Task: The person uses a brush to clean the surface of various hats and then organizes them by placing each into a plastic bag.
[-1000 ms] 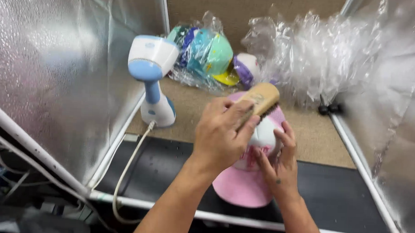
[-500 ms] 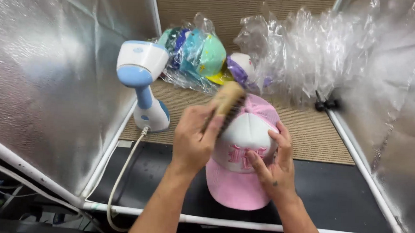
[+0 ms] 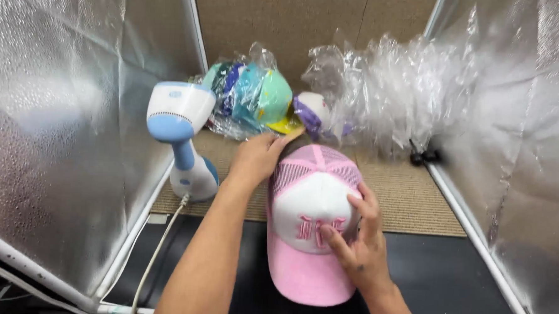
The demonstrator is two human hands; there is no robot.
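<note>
Pink cap [image 3: 312, 196] lies under right hand [image 3: 357, 245], beside left hand [image 3: 257, 159].

Cap [image 3: 312, 202] sits centre on table [image 3: 437, 283]. Steamer [image 3: 183, 140] stands to its left. Bagged caps [image 3: 254, 99] lie behind it, w/ plastic wrap [image 3: 408, 93] behind-right. Left hand [image 3: 257, 159] at cap's back-left, right hand [image 3: 360, 242] on its front.
</note>
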